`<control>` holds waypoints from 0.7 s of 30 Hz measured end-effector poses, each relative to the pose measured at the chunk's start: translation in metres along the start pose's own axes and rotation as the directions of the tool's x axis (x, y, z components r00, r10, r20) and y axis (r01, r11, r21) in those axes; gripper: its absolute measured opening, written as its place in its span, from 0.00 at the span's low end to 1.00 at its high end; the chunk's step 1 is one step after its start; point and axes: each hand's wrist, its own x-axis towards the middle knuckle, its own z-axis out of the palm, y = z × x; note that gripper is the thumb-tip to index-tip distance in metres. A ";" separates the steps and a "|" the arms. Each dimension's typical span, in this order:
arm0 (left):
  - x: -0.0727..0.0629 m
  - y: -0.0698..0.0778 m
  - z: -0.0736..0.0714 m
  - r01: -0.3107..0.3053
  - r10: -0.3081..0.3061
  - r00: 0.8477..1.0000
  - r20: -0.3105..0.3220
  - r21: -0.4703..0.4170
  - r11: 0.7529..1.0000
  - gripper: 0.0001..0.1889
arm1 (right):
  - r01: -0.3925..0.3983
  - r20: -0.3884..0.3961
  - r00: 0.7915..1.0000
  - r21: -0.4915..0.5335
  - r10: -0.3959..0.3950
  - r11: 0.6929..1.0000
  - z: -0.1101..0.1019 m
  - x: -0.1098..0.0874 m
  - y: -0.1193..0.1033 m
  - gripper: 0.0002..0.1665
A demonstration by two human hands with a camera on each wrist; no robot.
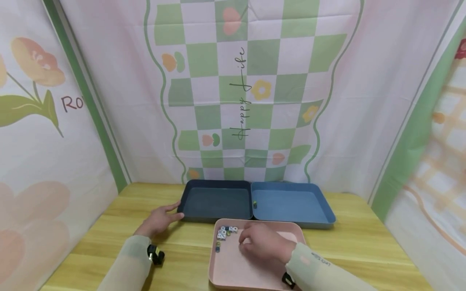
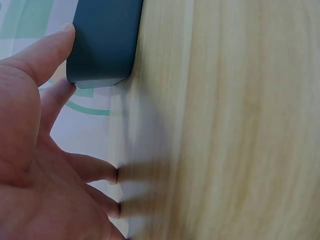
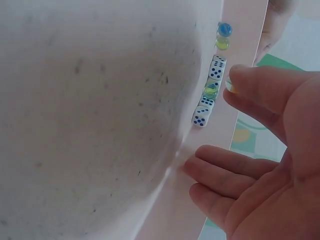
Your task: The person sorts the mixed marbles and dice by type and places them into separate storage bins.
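My right hand (image 1: 267, 242) is over the pink tray (image 1: 236, 270). In the right wrist view its thumb and index finger pinch a clear glass marble (image 3: 229, 84) with some yellow in it, mostly hidden by the fingertips; the other fingers stay apart. Several white dice (image 3: 216, 73) with blue dots lie along the pink tray's side, a yellow-green marble (image 3: 210, 90) among them. A blue marble (image 3: 225, 29) and another yellow-green marble (image 3: 222, 44) sit close by. My left hand (image 1: 158, 220) touches the corner of the dark tray (image 1: 214, 204) with thumb and index fingertips, its fingers spread.
To the right of the dark tray, side by side with it, stands a blue tray (image 1: 291, 202) holding a small yellow-green marble (image 1: 255, 205) near its left wall. All three trays are on a wooden table (image 1: 185, 258), with a printed curtain (image 1: 204, 89) hanging behind.
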 end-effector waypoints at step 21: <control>-0.002 0.001 0.000 0.017 -0.017 1.000 0.003 0.001 1.000 0.36 | -0.040 -0.045 0.998 0.207 0.050 0.978 -0.029 0.002 0.012 0.11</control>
